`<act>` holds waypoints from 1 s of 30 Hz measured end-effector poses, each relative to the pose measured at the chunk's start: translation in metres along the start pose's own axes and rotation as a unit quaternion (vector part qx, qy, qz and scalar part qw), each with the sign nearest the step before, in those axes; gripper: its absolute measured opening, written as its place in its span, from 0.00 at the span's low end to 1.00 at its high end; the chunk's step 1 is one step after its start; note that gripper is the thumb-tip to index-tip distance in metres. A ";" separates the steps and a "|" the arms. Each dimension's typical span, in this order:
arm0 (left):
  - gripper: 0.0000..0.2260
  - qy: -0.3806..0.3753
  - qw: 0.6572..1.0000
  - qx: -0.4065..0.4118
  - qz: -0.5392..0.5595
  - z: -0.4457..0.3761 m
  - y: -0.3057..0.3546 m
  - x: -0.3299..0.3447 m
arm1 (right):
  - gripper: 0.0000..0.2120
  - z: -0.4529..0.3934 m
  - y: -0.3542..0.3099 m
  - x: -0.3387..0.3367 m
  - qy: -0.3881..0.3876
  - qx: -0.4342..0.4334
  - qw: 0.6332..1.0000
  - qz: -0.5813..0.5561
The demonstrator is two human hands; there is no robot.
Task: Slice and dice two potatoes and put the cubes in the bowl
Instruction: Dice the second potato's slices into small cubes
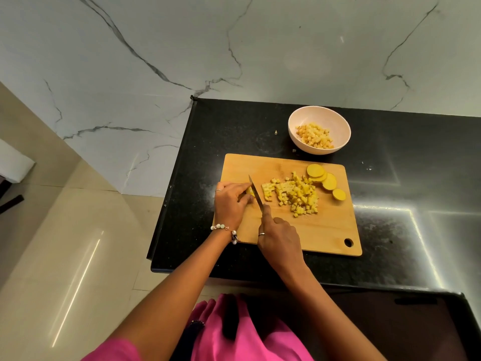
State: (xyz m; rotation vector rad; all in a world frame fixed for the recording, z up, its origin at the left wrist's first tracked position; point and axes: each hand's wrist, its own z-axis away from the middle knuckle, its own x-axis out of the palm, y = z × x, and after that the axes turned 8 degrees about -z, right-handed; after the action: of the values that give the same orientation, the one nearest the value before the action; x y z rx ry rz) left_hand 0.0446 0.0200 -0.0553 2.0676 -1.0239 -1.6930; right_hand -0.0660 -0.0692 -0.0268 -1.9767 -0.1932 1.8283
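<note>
The small, firm, wet-slick potato piece [249,192] is pinned by the curled left hand [230,201] at the board's left, while the knife [256,195] is gripped by the right hand [279,235].

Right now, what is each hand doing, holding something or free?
Left hand: fingers curled on a potato piece, pinning it to the board.
Right hand: gripping the knife.
</note>
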 end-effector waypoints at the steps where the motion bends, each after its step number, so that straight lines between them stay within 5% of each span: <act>1: 0.17 -0.001 1.000 -0.010 0.009 0.000 0.002 0.000 | 0.25 0.000 -0.001 0.000 -0.009 0.000 1.000 0.002; 5: 0.24 0.005 0.998 -0.037 0.042 0.001 0.004 -0.001 | 0.26 -0.002 -0.003 0.002 -0.038 -0.001 0.998 0.049; 15: 0.22 0.021 0.999 -0.033 0.024 0.001 0.001 0.005 | 0.32 0.021 -0.001 0.001 -0.046 -0.005 0.989 0.143; 19: 0.16 0.012 1.000 -0.022 0.008 0.002 0.003 0.003 | 0.31 0.022 -0.002 -0.002 -0.080 0.026 0.992 0.099; 30: 0.22 -0.040 0.985 -0.097 0.134 -0.003 -0.001 -0.014 | 0.25 0.015 0.010 -0.002 0.011 0.010 0.999 -0.029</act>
State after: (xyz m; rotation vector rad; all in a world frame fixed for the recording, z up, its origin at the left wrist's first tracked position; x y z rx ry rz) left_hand 0.0465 0.0289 -0.0451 1.6724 -1.0594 -1.6735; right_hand -0.0831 -0.0752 -0.0293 -1.9553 -0.2223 1.7646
